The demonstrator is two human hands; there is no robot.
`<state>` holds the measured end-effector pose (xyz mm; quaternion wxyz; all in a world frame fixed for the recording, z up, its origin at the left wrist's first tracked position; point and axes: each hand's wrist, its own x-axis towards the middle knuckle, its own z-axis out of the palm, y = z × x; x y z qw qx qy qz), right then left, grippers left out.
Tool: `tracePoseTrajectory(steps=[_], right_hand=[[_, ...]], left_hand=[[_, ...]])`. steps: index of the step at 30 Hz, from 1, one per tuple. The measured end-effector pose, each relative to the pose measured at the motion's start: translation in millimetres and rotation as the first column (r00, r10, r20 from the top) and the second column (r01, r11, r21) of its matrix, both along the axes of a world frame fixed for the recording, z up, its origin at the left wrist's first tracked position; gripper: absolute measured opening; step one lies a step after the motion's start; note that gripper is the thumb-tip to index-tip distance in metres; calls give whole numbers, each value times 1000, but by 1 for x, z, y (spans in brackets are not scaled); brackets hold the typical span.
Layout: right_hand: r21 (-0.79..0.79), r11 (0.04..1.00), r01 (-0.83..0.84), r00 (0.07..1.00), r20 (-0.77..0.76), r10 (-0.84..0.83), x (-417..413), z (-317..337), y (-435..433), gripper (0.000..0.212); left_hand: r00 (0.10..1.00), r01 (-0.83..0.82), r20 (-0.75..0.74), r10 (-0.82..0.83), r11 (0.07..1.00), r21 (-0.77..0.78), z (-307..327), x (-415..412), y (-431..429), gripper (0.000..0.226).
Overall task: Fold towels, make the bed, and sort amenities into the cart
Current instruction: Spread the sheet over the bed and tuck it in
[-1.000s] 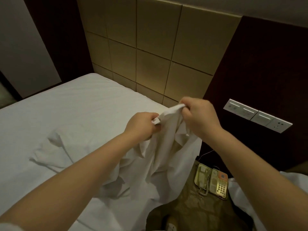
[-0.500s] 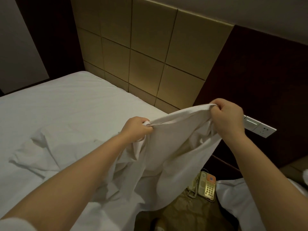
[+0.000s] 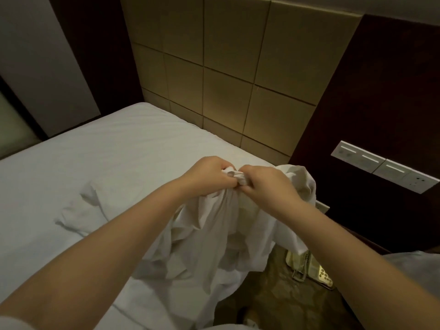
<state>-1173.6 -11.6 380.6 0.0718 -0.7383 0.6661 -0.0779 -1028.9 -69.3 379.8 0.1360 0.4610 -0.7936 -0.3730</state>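
since the white cloth [image 3: 214,236] sags in loose folds off the bed [image 3: 95,163] edge, it looks light and limp; left hand [image 3: 209,177] and right hand [image 3: 266,186] pinch its bunched hem together, best gripped along that hem

The bed [image 3: 100,163] served as landmark. The padded headboard [image 3: 228,75] stood behind it. Both hands, left hand [image 3: 209,177] and right hand [image 3: 269,186], met above the bed's right edge, touching, gripping one sheet [image 3: 214,234] that hung onto the bed and over its side. Right of the bed lay a telephone [image 3: 316,272]. A switch panel [image 3: 383,166] sat on the wall right of the headboard.
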Motion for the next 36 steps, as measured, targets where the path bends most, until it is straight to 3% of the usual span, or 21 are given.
tracePoseTrajectory(steps=[4,10,13,17,23,27,30,32,36], right_hand=[[-19,990,137,960,248,-128,-14,-8,-11,31],[-25,958,287,931,244,-273,-21,-21,-22,36],[69,993,99,918,379,-118,8,-15,-16,48],[147,965,-218,823,558,101,76,-9,-6,58],[165,956,-242,735,675,70,119,-14,-16,23],[142,966,-217,796,598,91,138,-25,-21,2],[64,989,-132,825,560,74,148,-35,-17,16],[19,997,-77,763,645,47,156,-39,-11,24],[-34,996,-80,703,707,80,180,-42,-4,18]], left_hand=[[994,-87,-69,89,996,19,-1,36,-10,32],[986,-153,85,143,980,125,-13,98,-11,22],[987,-159,-17,162,980,124,-14,112,-3,17],[995,-64,-79,68,997,53,-5,109,10,21],[991,-75,-112,71,997,-24,17,132,17,20],[995,-89,-53,86,995,-48,17,154,18,22],[990,-130,-65,126,989,-75,18,172,17,22],[985,-161,-84,153,982,-102,23,184,16,23],[983,-172,-88,158,968,-181,27,189,13,26]])
